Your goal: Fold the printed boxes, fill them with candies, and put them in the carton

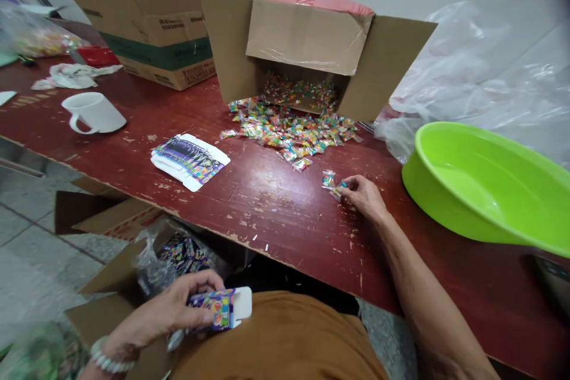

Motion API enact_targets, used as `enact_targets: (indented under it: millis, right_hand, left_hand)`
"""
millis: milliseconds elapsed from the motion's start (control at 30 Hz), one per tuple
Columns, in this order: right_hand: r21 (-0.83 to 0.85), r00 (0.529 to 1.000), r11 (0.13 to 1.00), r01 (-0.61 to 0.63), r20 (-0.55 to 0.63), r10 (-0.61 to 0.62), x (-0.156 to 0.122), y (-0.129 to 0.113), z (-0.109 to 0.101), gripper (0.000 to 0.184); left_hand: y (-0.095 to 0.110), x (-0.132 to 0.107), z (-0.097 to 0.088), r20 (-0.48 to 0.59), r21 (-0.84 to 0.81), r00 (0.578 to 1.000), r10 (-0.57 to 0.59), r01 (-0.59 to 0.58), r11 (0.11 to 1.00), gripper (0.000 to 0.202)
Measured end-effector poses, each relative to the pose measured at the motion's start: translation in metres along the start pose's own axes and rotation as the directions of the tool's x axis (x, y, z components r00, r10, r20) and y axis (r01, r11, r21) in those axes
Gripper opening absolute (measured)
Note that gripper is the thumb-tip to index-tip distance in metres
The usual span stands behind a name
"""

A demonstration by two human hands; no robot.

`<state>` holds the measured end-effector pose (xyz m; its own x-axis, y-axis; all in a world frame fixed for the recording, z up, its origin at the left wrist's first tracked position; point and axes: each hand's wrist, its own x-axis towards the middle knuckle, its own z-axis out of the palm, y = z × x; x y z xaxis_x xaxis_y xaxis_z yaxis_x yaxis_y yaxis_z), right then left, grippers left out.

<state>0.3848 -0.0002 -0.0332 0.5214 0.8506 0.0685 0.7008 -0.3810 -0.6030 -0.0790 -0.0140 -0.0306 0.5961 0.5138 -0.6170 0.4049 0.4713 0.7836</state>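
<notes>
1. Left grip (189, 306) is wrapped round a small printed carton (212, 312), held well nearer the body than the sweet pile (289, 136), and its white end flap (243, 303) stands open: shaped up, I'd judge, but not closed. Its contents? Can't tell.
2. Over to the right grip (363, 195), just in front and to the right of the pile: fingertips pinched on wrapped sweets (337, 191), low over the bench (267, 202); clear of the surface or not, I can't say. One loose sweet (328, 178) lies just beside.
3. Left of the pile, flat cartons (191, 160) lie unformed, so folding is left there.
4. Behind the pile, the big open box (396, 59) holds plenty more sweets: lots remaining, by the look of it.
5. Below and left of the pile, under bench level, purple packs (184, 252) crowd a clear bag (154, 267); perhaps finished ones, though their fill is hidden.
</notes>
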Motion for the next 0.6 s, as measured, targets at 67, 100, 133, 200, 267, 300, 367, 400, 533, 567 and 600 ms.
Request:
enact_targets:
  millis: [67,100,133,200,267,300,367,400,533,567,600]
  right_hand:
    - [0.116,0.999,0.993,-0.034,0.007,0.033,-0.006,-0.011,-0.001,0.033]
    - [0.201,0.999,0.979,-0.039,0.022,0.035,-0.012,-0.020,-0.001,0.034]
    - [0.298,0.999,0.954,-0.036,0.043,0.025,-0.019,-0.032,-0.002,0.035]
    - [0.589,0.994,0.807,-0.034,0.104,-0.033,-0.039,-0.062,-0.002,0.036]
    - [0.749,0.977,0.662,-0.026,0.160,-0.144,-0.064,-0.096,0.003,0.034]
    - [0.799,0.962,0.599,-0.043,0.196,-0.192,-0.077,-0.112,0.007,0.032]
    - [0.842,0.932,0.536,-0.062,0.240,-0.270,-0.098,-0.138,0.019,0.025]
    - [0.843,0.921,0.536,-0.051,0.247,-0.300,-0.106,-0.147,0.026,0.022]
    - [0.772,0.896,0.629,0.095,0.209,-0.392,-0.117,-0.160,0.043,0.010]
    - [0.750,0.886,0.646,0.141,0.195,-0.420,-0.117,-0.160,0.044,0.008]
    - [0.734,0.870,0.653,0.184,0.188,-0.456,-0.116,-0.159,0.043,0.007]
  left_hand:
    - [0.008,-0.007,-0.009,0.080,0.178,0.995,-0.054,0.039,0.983,0.042]
    - [0.013,-0.008,-0.009,0.072,0.209,0.995,-0.064,0.048,0.977,0.041]
    - [0.019,-0.009,-0.006,0.054,0.190,0.997,-0.058,0.046,0.981,0.040]
    - [0.032,-0.005,0.005,0.034,0.055,0.999,0.016,-0.018,0.998,0.039]
    - [0.044,0.003,0.020,0.018,-0.081,0.988,0.154,-0.152,0.985,0.038]
    - [0.050,0.008,0.028,-0.004,-0.113,0.975,0.221,-0.220,0.969,0.037]
    - [0.059,0.016,0.043,-0.045,-0.146,0.948,0.315,-0.318,0.937,0.035]
    - [0.063,0.018,0.050,-0.060,-0.148,0.939,0.338,-0.343,0.928,0.035]
    - [0.070,0.022,0.067,-0.083,-0.108,0.924,0.374,-0.381,0.918,0.037]
    - [0.070,0.023,0.069,-0.088,-0.110,0.919,0.385,-0.393,0.913,0.036]
    - [0.070,0.024,0.071,-0.097,-0.122,0.912,0.397,-0.407,0.905,0.035]
